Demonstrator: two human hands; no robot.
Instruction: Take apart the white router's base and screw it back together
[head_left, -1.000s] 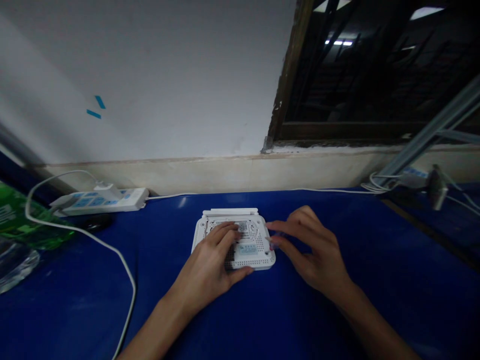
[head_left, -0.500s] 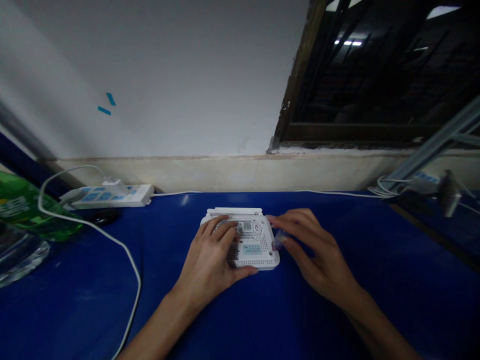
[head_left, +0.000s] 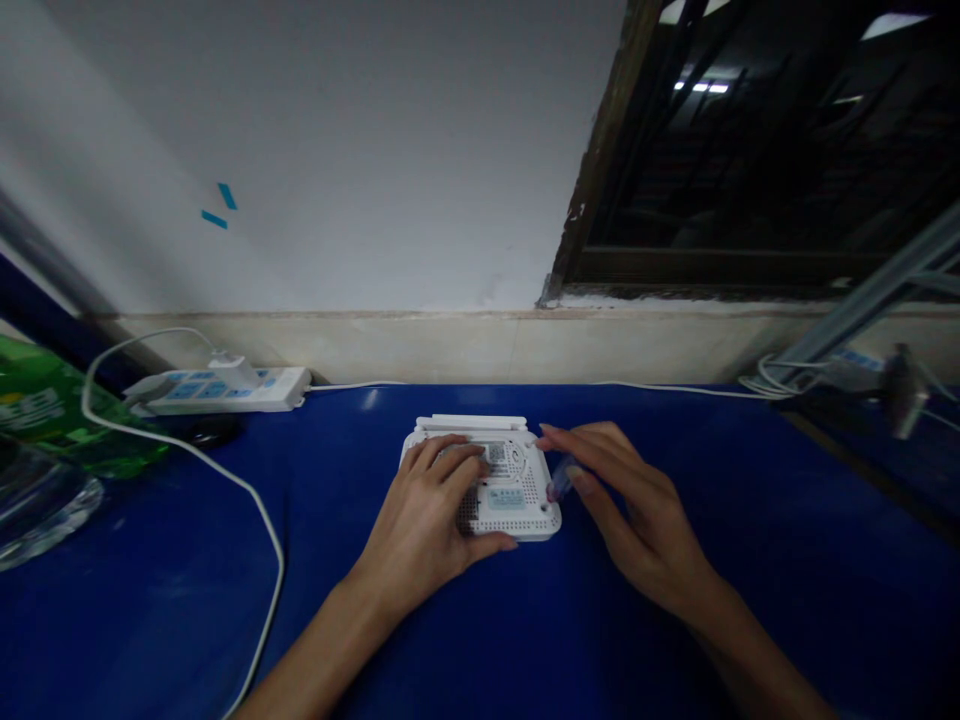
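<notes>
White plastic, ribbed with vent holes, makes up the router [head_left: 510, 490], which lies underside up with its label showing, at the middle of the table [head_left: 675, 640] and a little back from its near edge. The left hand [head_left: 427, 530] lies over the router's left half, with its fingers spread flat on top and its thumb pressed against the near edge, so it grips the casing. The right hand [head_left: 637, 510] is just beside the router's right edge. Its thumb and fingers are pinched around a small translucent tool [head_left: 560, 482], whose tip meets the casing near the right corner. What kind of tool it is cannot be told.

Deep blue covers the table all round. A white cable [head_left: 259, 510] loops across the left side and runs toward a white power strip [head_left: 225, 390] with blue sockets, which lies at the back edge. Further left stand a green bottle [head_left: 45, 420] and a clear glass object [head_left: 37, 500], both cut off by the frame.

Behind the table runs a beige ledge [head_left: 487, 345], and above it a pale wall [head_left: 337, 150] bears two bits of blue tape [head_left: 217, 205]. To the right is a dark window [head_left: 750, 150] in a worn wooden frame, with ceiling lights reflected in it. A slanted metal bar [head_left: 870, 310] and coiled white wires [head_left: 761, 380] sit at the far right.
</notes>
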